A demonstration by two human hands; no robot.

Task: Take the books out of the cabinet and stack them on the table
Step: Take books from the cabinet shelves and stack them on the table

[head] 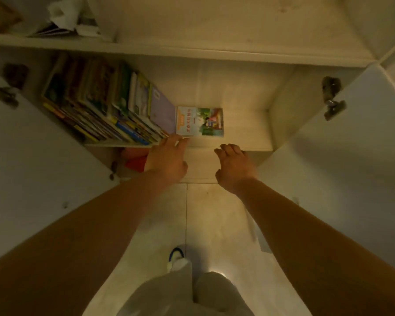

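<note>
Reaching hands (167, 160) — shelf edge (237, 145)

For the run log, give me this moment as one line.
stage: reaching | left hand: open, at shelf edge | right hand: open | flat book: on shelf | leaning books: untouched

- Row of books (100, 106): many thin, colourful volumes packed upright, leaning left, filling the left half of the cabinet (271, 124) shelf.
- Single book (200, 121): illustrated green-and-orange cover, lying flat, face up, just right of the row, near the shelf's front edge.
</note>
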